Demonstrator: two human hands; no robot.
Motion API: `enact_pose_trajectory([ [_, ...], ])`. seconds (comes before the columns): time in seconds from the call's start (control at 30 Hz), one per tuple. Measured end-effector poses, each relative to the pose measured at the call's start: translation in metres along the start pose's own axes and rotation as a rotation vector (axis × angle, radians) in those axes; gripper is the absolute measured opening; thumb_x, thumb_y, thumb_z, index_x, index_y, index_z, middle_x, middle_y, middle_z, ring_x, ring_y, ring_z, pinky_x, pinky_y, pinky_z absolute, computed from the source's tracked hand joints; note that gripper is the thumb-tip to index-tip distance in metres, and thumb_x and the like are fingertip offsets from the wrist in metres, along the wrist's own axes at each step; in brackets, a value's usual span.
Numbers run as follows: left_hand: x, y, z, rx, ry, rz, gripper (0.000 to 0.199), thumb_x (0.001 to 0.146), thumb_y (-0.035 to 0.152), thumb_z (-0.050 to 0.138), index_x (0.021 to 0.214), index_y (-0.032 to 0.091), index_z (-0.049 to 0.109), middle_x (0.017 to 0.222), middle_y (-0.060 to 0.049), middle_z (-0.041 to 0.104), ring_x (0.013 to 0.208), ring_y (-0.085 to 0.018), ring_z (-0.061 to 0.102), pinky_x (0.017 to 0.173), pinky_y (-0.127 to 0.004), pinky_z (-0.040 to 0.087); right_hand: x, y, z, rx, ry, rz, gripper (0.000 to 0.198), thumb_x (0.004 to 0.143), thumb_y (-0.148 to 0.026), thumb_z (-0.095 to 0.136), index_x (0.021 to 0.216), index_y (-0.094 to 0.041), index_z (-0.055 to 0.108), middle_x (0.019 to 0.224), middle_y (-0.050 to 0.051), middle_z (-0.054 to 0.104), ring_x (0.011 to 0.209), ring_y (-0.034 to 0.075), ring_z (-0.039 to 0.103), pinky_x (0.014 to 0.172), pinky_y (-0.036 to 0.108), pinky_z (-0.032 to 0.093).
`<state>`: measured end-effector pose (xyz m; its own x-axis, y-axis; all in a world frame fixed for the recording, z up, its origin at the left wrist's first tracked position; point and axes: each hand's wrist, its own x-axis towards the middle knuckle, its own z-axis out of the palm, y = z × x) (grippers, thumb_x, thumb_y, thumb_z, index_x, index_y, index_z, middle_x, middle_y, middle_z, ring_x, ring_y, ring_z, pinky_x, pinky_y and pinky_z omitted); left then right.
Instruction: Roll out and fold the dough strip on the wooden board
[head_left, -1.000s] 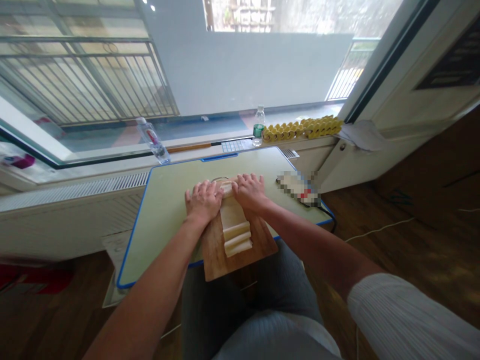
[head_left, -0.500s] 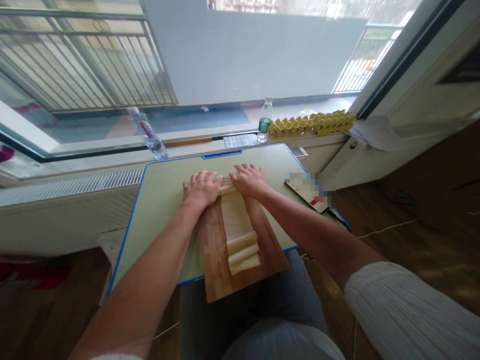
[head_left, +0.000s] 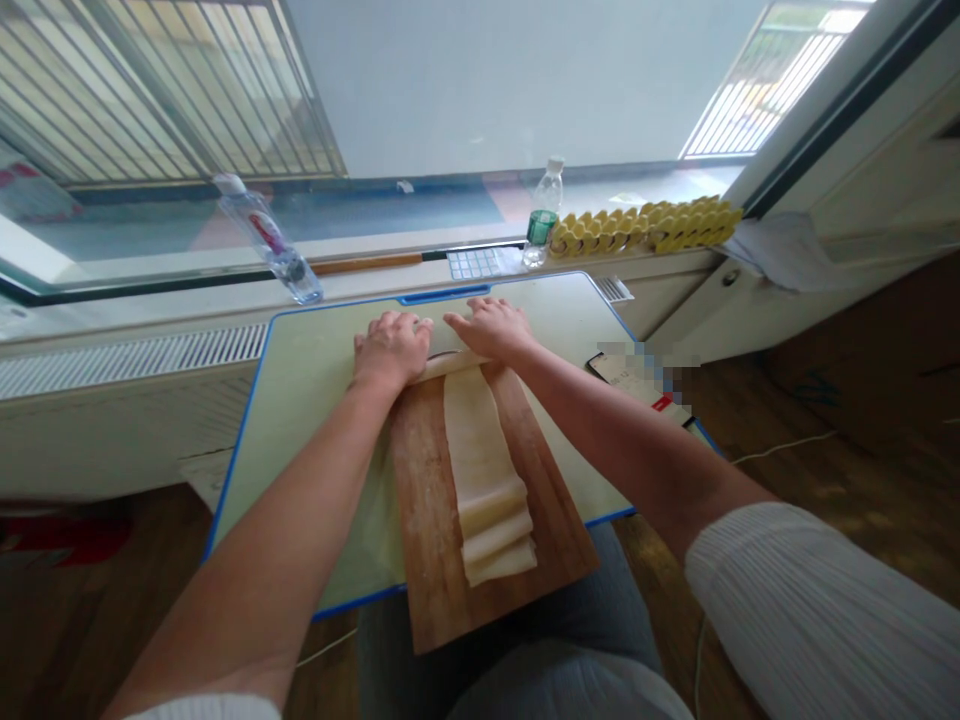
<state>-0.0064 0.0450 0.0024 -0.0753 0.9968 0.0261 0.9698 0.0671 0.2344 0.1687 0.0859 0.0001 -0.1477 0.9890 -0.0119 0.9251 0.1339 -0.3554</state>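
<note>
A long strip of pale dough (head_left: 481,430) lies lengthwise on a wooden cutting board (head_left: 424,520), its near end gathered in loose folds. Across the far end of the strip runs a thin, pale rolling pin (head_left: 456,366). My left hand (head_left: 393,350) lies palm down over the pin's left end, fingers stretched forward. Over its right end rests my right hand (head_left: 495,328), fingers spread and thumb pointing inward. Both palms press from above without wrapping round the pin, and they hide its ends.
The board sits on a small blue-edged table (head_left: 315,400) and overhangs its near edge. A notebook-like item (head_left: 634,385) lies at the table's right. Along the windowsill stand two plastic bottles (head_left: 541,225), yellow egg trays (head_left: 652,228) and a wooden stick (head_left: 367,264).
My hands have moved slightly apart, and more of the rolling pin shows between them. The view has tilted down a little. The folded near end of the dough looks much the same.
</note>
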Motion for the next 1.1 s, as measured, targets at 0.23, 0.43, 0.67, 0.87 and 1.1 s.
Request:
enact_pose_trajectory([
  [0.23,0.009,-0.001,-0.001,0.02,-0.004,-0.026,0.063,0.108,0.051,0.026,0.14,0.022,0.072,0.154,-0.018,0.064,0.143,-0.038,0.057,0.119,-0.058,0.045,0.014,-0.001,-0.001,0.026,0.022,0.024,0.083,0.102,-0.078,0.041,0.151,-0.015,0.064,0.159,0.021,0.062,0.148,0.04,0.053,0.123,0.061,0.039],
  [0.43,-0.001,0.001,0.001,0.025,-0.04,-0.022,0.063,0.108,0.053,0.026,0.142,0.027,0.071,0.158,-0.017,0.062,0.144,-0.038,0.055,0.119,-0.062,0.044,0.003,0.0,0.0,-0.004,0.008,0.034,0.086,0.101,-0.08,0.041,0.156,-0.016,0.059,0.165,0.021,0.056,0.152,0.04,0.049,0.125,0.061,0.036],
  [0.67,-0.039,0.008,0.001,0.005,-0.076,0.004,0.064,0.107,0.058,0.027,0.157,0.036,0.06,0.173,-0.008,0.05,0.155,-0.037,0.046,0.128,-0.069,0.032,-0.04,0.006,0.002,-0.041,0.027,0.03,0.068,0.105,-0.067,0.042,0.153,-0.024,0.062,0.161,0.018,0.06,0.148,0.039,0.053,0.121,0.061,0.04],
  [0.87,-0.079,0.017,0.001,0.04,-0.068,0.015,0.066,0.108,0.056,0.024,0.159,0.034,0.059,0.176,-0.009,0.047,0.16,-0.034,0.043,0.131,-0.065,0.03,-0.084,0.009,0.002,-0.158,0.113,-0.042,0.052,0.11,-0.052,0.038,0.143,-0.029,0.071,0.152,0.016,0.066,0.139,0.039,0.058,0.114,0.061,0.044],
  [1.1,-0.102,0.017,0.004,0.042,-0.009,0.045,0.068,0.109,0.058,0.02,0.161,0.035,0.058,0.175,-0.009,0.048,0.159,-0.033,0.044,0.13,-0.064,0.032,-0.118,0.01,-0.005,-0.188,0.116,-0.059,0.055,0.114,-0.058,0.029,0.149,-0.033,0.064,0.152,0.012,0.067,0.138,0.035,0.057,0.117,0.058,0.043],
])
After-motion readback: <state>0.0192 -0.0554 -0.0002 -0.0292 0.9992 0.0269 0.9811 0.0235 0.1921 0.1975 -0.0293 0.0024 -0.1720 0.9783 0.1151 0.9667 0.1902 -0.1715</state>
